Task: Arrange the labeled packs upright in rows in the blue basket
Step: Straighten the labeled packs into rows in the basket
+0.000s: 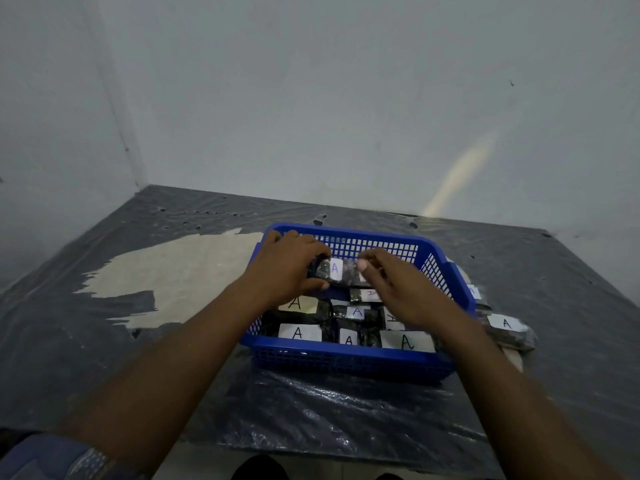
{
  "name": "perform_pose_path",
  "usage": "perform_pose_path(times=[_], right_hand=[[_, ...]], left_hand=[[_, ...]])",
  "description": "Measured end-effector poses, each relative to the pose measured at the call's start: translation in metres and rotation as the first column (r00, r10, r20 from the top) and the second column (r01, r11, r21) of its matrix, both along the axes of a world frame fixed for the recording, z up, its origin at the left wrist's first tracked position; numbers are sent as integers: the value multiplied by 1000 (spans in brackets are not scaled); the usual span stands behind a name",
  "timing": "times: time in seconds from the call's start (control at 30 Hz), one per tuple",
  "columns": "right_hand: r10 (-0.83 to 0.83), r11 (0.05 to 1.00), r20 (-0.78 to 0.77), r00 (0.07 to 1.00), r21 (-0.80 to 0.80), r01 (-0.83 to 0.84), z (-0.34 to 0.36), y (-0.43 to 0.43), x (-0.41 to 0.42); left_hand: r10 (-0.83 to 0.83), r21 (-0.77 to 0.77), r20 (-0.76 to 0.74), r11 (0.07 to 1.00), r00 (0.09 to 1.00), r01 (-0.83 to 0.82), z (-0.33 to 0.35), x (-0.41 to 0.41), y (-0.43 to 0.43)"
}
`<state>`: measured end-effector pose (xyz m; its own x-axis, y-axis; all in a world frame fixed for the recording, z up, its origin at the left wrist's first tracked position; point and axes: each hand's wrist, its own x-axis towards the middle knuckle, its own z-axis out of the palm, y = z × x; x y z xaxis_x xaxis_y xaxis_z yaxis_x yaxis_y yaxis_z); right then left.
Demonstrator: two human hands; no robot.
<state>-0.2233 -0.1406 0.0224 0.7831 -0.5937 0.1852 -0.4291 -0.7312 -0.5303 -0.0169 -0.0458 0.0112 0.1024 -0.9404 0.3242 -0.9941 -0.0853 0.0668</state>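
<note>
Roughly, the job is judged to be past its middle. A pack (335,270) marked A is held over the far half of the basket (349,355), clear of the packs below it. It is pinched at its left end by the left hand (287,268), with the thumb under and the fingers curled over the top, and at its right end by the right hand (398,289), whose thumb tip is pressed against the wrapper. The pack is tilted with its label toward the camera; it has not yet been set down.

In the near part of the basket, a front row (349,336) of packs with A labels is seen, and a second row (332,306) behind it is partly hidden by the wrists. Whether each of these stands truly upright cannot be told; several labels lean. The strip along the far wall (374,245) appears unfilled, so a further row is probably still to be placed there.

Outside the basket, just beside its right wall, loose packs (507,327) are lying flat on the plastic sheet (311,403). These are taken to be what is left to load. How many there are cannot be counted, since the right forearm covers part of the pile.
</note>
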Motion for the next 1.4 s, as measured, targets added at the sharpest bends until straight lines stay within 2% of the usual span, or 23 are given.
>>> perform_pose_path(times=[0.07, 0.13, 0.3, 0.53, 0.7, 0.97, 1.07, 1.23, 1.4], right_hand=[[-28, 997, 43, 999, -74, 31, -10, 23, -15], [-41, 988, 6, 999, -148, 42, -20, 42, -26], [-106, 958, 4, 994, -268, 104, -34, 55, -32], [-55, 956, -15, 998, -290, 48, -38, 55, -33], [31, 954, -51, 998, -297, -44, -36, 56, -35], [33, 951, -46, 998, -305, -45, -38, 56, -35], [35, 954, -52, 998, -297, -49, -38, 55, -33], [31, 957, -61, 998, -285, -47, -38, 53, -33], [24, 955, -62, 998, -295, -42, -40, 53, -33]], left_hand=[[53, 70, -47, 996, 997, -50, -4, 0, -9], [77, 151, -66, 986, 995, -66, -8, -1, -18], [82, 285, -26, 956, 996, -71, -16, -2, -33], [85, 363, 8, 928, 996, -82, -17, 1, -32], [109, 301, 5, 948, 994, -105, -20, -2, -32], [116, 262, 22, 958, 993, -118, -11, -2, -42], [86, 213, 105, 971, 991, -107, -1, -1, -53], [-45, 415, 172, 909, 984, -31, 6, -2, -68], [-76, 480, 248, 876, 966, -54, 8, 4, -77]])
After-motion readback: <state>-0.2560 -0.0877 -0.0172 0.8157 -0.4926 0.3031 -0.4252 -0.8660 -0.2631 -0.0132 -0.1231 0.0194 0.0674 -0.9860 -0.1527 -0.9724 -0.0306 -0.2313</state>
